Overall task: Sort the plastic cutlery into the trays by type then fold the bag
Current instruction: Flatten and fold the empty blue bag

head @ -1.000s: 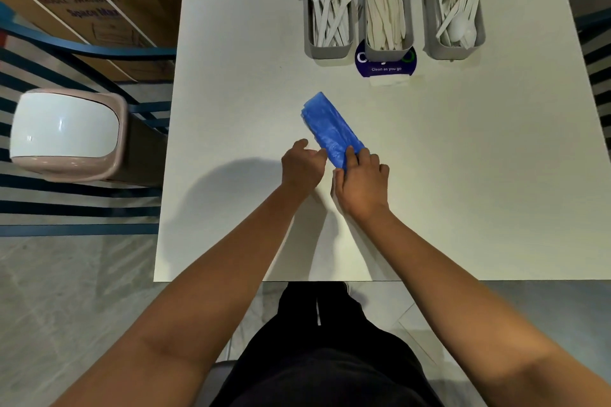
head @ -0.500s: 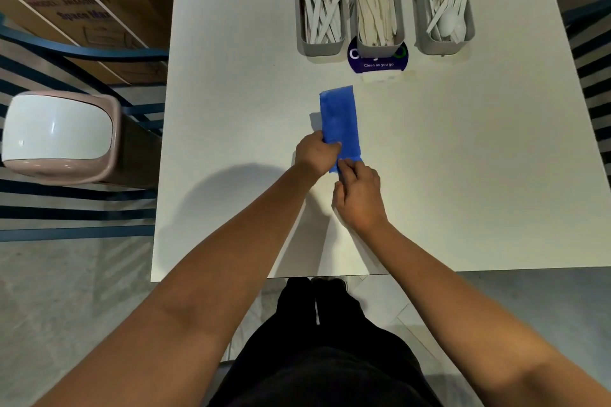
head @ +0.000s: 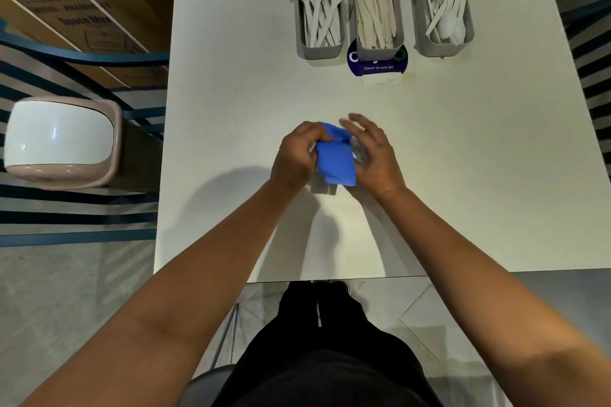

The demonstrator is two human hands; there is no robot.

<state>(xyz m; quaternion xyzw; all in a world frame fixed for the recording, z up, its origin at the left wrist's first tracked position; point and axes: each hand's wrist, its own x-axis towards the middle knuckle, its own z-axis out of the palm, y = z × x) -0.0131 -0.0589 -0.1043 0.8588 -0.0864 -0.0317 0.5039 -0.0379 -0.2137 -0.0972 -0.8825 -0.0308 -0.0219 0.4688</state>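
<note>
At the far left stands a white bin [head: 61, 139] with a pink rim, beside the table [head: 463, 175], and above it lies a cardboard box [head: 82, 0] on the floor side. On the table, near the middle, the left hand [head: 297, 155] has its fingers curled around the left edge of the blue bag [head: 335, 158], so its grip is closed on the bag. The bag is folded into a short thick bundle and it is lifted a little over the table, between both hands. The right hand [head: 373, 152] touches the right side of the bag with the palm, and its fingers are stretched out and a little blurred, so this grip is wide. At the far edge of the table three grey trays stand side by side: the left tray [head: 299, 43] has the forks [head: 319, 6], the middle tray [head: 398, 26] has the knives [head: 375, 6], the right tray [head: 420, 43] has the spoons [head: 446, 6]. A dark round sticker [head: 378, 66] lies partly under the middle tray.
</note>
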